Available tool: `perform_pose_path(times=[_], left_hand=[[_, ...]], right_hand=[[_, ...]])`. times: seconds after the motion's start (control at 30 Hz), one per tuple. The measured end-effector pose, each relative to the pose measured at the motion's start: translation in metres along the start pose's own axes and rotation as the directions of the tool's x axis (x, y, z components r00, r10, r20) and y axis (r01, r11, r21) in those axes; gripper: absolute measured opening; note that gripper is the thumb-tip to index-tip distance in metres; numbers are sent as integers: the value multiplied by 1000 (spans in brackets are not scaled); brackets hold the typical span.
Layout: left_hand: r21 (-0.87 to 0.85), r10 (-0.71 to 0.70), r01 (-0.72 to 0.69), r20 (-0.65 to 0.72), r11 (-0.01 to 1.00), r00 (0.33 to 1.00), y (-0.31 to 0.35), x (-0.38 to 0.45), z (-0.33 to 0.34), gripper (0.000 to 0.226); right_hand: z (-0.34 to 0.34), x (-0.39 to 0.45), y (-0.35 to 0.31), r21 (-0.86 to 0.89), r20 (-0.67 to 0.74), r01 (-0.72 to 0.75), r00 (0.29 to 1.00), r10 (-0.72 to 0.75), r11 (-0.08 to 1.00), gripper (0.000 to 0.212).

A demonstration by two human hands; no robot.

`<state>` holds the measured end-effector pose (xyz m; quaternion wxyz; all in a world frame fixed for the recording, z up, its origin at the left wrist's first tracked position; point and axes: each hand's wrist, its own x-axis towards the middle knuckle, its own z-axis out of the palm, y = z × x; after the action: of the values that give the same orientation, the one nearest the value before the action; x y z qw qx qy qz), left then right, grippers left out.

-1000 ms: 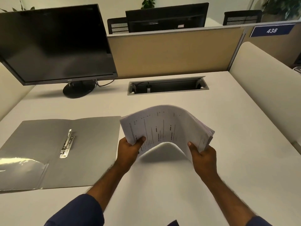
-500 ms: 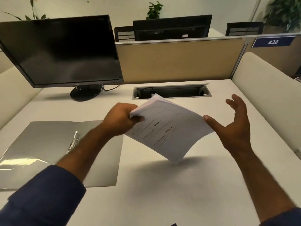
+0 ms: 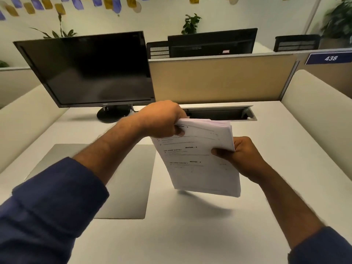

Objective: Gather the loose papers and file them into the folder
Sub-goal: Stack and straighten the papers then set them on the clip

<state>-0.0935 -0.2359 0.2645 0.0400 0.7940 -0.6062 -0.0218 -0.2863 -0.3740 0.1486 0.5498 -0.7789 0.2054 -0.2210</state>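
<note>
The papers (image 3: pixel 202 159) are held upright in the air above the desk (image 3: pixel 190 235), printed side toward the camera, their lower edge clear of the desktop. The left hand (image 3: pixel 162 119) is closed on the stack's top left corner, thumb on the front sheet and fingers wrapped behind. The right hand (image 3: pixel 242 157) is clamped on the stack's right edge, about midway down, thumb on the front and fingers behind. Most of the stack hangs below and between the two grips.

The folder (image 3: pixel 133 180) lies open and flat on the desk just left of the papers, partly hidden by the left forearm; the stack does not touch it. The monitor (image 3: pixel 89 69) stands behind the folder, and a cable slot (image 3: pixel 219 113) sits in the desk behind the papers.
</note>
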Motion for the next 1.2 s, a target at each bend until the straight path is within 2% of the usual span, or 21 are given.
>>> perform_pose_path(times=[0.13,0.2,0.23,0.27,0.3,0.33,0.37,0.4,0.43,0.47,0.5,0.57,0.63,0.7,0.73,0.8,0.9,1.0,1.1,1.2], left_hand=[[-94,-1,-3,-42,996,999,-10,0,6,14],[-149,21,-45,-164,988,986,-21,-3,13,53],[-199,7,-66,-283,978,959,-25,-7,17,69],[-274,-45,-83,-430,958,902,-27,-13,23,79],[-363,-138,-89,-554,927,821,-29,-19,32,84],[-475,-257,-88,-612,876,748,-30,-25,44,88],[-611,-376,-91,-590,786,715,-30,-30,55,93],[-760,-465,-98,-488,642,738,-28,-35,65,98],[-885,-488,-99,-341,455,804,-26,-39,75,102],[-960,-444,-77,-195,270,874,-25,-42,85,103],[-991,-377,-24,-74,135,923,-23,-46,94,101],[-997,-256,83,82,-6,963,-18,-51,108,81],[-990,-245,115,132,-85,960,-11,-54,118,52],[-990,-279,108,130,-95,951,-7,-54,122,43],[-994,-293,92,106,-61,950,-7,-52,123,43],[-997,-320,55,36,51,947,-7,-48,122,36],[-977,-376,-44,-121,208,919,-5,-42,124,19],[-931,-425,-137,-281,337,860,0,-37,128,27],[-927,-451,-207,-338,314,826,-3,-35,133,35],[-952,-432,-181,-275,246,859,-11,-36,152,31]], right_hand=[[0,0,1,59,-8,17,1000,-16,998,5],[-2,-1,1,84,-3,17,1000,-17,996,12],[-4,-1,2,101,-3,14,1000,-14,995,15],[-6,-2,3,125,-5,9,1000,-8,992,16],[-9,-3,4,159,-5,2,1000,-1,987,14],[-12,-4,5,201,-2,-3,1000,4,980,12],[-14,-5,6,245,2,-5,1000,4,969,12],[-16,-5,8,285,9,-6,1000,3,958,16],[-18,-6,10,319,21,-11,1000,5,948,21],[-18,-5,12,348,36,-21,999,9,937,27],[-19,-5,12,370,58,-36,998,16,928,30],[-18,-5,14,386,117,-69,993,26,920,33],[-18,-5,15,365,144,-95,989,44,926,33],[-17,-6,17,331,116,-103,991,68,938,33],[-16,-7,17,312,88,-100,993,76,945,32],[-12,-8,17,284,12,-85,996,85,955,25],[1,-10,11,228,-153,-20,987,56,974,3],[19,-10,8,134,-331,77,943,-29,988,24],[37,-15,10,81,-460,179,879,-123,981,28],[56,-19,27,27,-512,138,852,-105,990,34]])
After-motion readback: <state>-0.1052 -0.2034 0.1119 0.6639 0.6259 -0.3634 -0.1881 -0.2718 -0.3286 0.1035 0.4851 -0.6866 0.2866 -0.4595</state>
